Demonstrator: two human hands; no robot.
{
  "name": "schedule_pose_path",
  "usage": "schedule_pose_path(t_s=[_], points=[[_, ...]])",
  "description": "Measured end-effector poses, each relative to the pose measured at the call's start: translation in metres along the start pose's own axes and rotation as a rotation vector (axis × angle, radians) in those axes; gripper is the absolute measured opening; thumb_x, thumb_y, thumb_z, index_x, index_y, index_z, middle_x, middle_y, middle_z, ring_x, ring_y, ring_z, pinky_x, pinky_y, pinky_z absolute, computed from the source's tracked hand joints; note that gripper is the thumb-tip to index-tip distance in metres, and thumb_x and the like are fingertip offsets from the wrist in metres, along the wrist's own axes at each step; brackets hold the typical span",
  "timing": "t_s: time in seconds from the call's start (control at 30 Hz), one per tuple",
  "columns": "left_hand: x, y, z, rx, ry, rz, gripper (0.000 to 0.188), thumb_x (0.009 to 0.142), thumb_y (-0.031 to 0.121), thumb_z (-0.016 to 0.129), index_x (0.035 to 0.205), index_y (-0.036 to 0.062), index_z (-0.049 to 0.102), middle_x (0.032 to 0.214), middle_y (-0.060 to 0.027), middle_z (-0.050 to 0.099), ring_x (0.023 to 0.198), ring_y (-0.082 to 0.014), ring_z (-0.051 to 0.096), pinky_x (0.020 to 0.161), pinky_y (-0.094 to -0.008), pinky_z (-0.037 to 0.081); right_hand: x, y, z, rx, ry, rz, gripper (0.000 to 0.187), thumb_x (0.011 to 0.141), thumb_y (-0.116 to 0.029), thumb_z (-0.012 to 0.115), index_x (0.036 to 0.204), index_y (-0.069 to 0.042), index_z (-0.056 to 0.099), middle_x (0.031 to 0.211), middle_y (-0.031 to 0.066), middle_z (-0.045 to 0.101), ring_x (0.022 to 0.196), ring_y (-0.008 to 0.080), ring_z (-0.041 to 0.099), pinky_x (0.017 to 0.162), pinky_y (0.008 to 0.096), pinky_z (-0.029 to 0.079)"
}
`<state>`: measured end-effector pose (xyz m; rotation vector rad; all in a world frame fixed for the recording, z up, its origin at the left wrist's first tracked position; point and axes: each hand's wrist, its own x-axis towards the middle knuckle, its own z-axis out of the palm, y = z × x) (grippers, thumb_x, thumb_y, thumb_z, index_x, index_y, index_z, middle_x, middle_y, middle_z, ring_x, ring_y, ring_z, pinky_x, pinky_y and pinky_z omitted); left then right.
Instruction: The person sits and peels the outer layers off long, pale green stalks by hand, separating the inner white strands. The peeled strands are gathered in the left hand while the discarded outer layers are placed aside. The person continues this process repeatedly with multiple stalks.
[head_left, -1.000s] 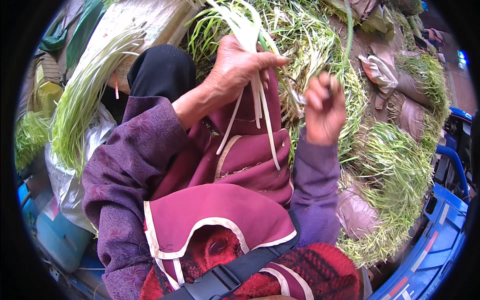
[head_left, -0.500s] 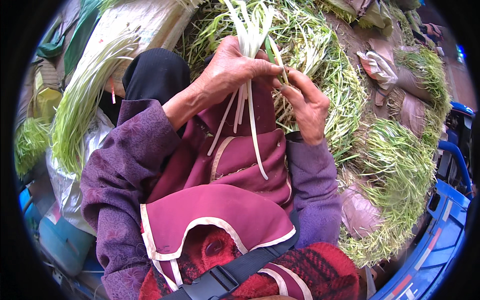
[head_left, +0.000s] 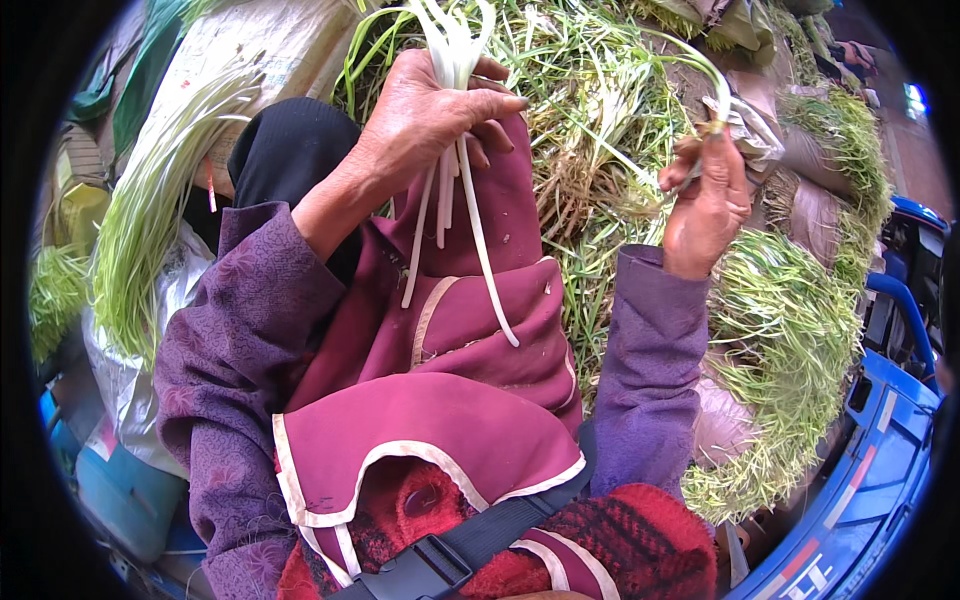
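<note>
My left hand [head_left: 425, 115] is closed round a small bunch of slender white stalks [head_left: 452, 55] above my lap. Their pale ends hang below the fist, one longer than the others. To the right, my right hand [head_left: 706, 205] is raised over the heap of greens, its fingers pinching a white-and-green stalk [head_left: 721, 95] whose green end arcs back to the left. Brownish, root-like strands lie by those fingers, blurred. Beneath both hands spreads a heap of loose green and pale stalks [head_left: 600, 100]. A maroon apron [head_left: 470, 300] covers my lap.
At left, a bundle of long pale-green stalks [head_left: 140, 235] drapes over a white sack [head_left: 250, 50]. More bundled greens [head_left: 790, 310] lie at right, some wrapped in pinkish sheeting. Beyond them is a blue metal vehicle side [head_left: 880, 440]. A teal container [head_left: 130, 500] stands lower left.
My right hand has moved away from the left hand, to the right, and now holds a stalk over the heap. My left hand, still holding its bunch, has shifted slightly left and up.
</note>
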<state>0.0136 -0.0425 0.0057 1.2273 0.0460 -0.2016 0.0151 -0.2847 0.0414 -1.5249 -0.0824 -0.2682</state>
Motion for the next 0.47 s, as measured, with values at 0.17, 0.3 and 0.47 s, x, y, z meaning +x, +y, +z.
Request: schedule_pose_path(t_s=[0.17,0.3,0.47], points=[[-0.005,-0.008,0.012,-0.049,-0.131,0.071,0.027,0.08,0.011,0.066,0.101,-0.0045,0.06,0.083,-0.0083,0.066,0.069,-0.0125,0.064,0.059,-0.021,0.051,-0.04,0.022,0.059,-0.367,-0.346,-0.036,0.018,0.081,-0.002,0.062,0.099,-0.001,0.064,0.075,0.0051,0.065,0.063,0.0084,0.059,0.049,0.0211,0.046],[-0.006,-0.011,0.002,-0.149,-0.078,0.027,0.018,0.079,0.006,0.066,0.095,-0.0011,0.063,0.082,-0.0087,0.066,0.069,-0.0142,0.064,0.059,-0.0231,0.053,-0.054,0.009,0.058,-0.363,-0.454,0.195,0.011,0.08,-0.001,0.062,0.091,0.003,0.061,0.067,0.0023,0.06,0.058,0.0054,0.055,0.049,0.0192,0.043],[-0.001,-0.012,-0.002,-0.168,-0.038,-0.02,0.02,0.08,0.006,0.065,0.097,-0.002,0.061,0.084,-0.0129,0.066,0.07,-0.0196,0.066,0.055,-0.0254,0.055,-0.074,-0.002,0.026,-0.233,-0.514,0.389,0.02,0.084,-0.002,0.059,0.104,-0.002,0.059,0.073,0.0026,0.06,0.061,0.0082,0.056,0.055,0.0182,0.045]])
